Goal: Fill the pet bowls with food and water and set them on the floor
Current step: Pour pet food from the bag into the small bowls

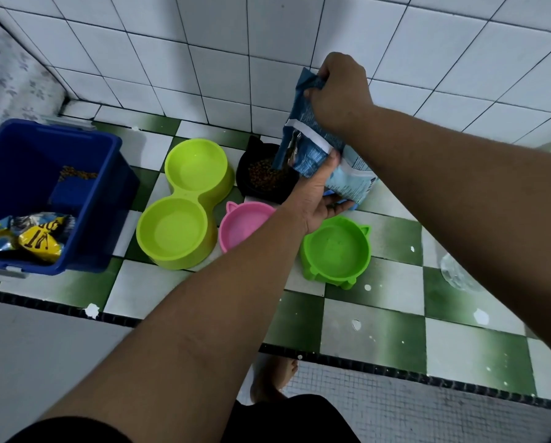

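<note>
A blue pet food bag is tipped mouth-down over a black bowl that holds brown kibble. My right hand grips the bag's upper end, and my left hand supports its lower side near the opening. Next to the black bowl a lime double bowl stands with nothing in it. A pink cat-eared bowl and a green cat-eared bowl sit nearer to me, both without food. All bowls rest on the green and white checkered floor.
A blue plastic bin at the left holds a yellow food packet and some loose kibble. White tiled walls close off the back. A clear plastic bottle lies at the right, partly behind my arm. My bare foot stands on the lower step.
</note>
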The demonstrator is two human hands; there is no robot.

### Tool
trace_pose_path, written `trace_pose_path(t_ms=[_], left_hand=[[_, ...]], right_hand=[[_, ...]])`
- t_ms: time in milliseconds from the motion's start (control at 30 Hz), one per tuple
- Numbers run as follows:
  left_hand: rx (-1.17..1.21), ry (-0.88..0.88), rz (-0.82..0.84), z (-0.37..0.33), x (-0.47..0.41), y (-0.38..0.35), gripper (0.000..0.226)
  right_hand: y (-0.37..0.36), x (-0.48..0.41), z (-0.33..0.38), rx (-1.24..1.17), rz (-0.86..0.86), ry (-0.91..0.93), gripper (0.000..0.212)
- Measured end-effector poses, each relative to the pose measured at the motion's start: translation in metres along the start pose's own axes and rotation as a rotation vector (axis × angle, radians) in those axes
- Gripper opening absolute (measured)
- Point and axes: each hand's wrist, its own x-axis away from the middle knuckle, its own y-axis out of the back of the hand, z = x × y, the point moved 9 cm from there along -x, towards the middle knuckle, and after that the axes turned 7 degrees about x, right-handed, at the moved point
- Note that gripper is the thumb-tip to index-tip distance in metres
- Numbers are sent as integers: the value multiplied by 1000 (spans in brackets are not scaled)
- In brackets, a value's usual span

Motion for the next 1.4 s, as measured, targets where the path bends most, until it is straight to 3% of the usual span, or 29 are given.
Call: trace_pose_path(t_ms=[367,600,767,1000,1133,1233,1333,1400], left_hand=[[-55,1,-10,-2,-4,3,60],[-160,-16,-58,-10,3,5,60],[-219,-57,-115,-18,7,10,67],[-258,-80,-98,-28,8,12,52],[-296,-109,-90,-32,9,6,55],[-300,-126,-84,-31,9,-5,54],[-283,-126,-56,-24,6,-23,67],[-285,-110,-30,-14,3,-39,59]], right_hand=[[5,-4,-9,-63,-73,10,22],[14,-2,-28,-163,-176,-26,40],[21,1,-39,-243,-246,-18,18],[27,8,-48,-332,-305,-35,16],[35,12,-56,-386,-327,-44,16],[46,15,-65,-410,-351,-44,16],[62,20,-75,-427,-370,-35,24],[72,23,-82,-398,-382,-36,32]])
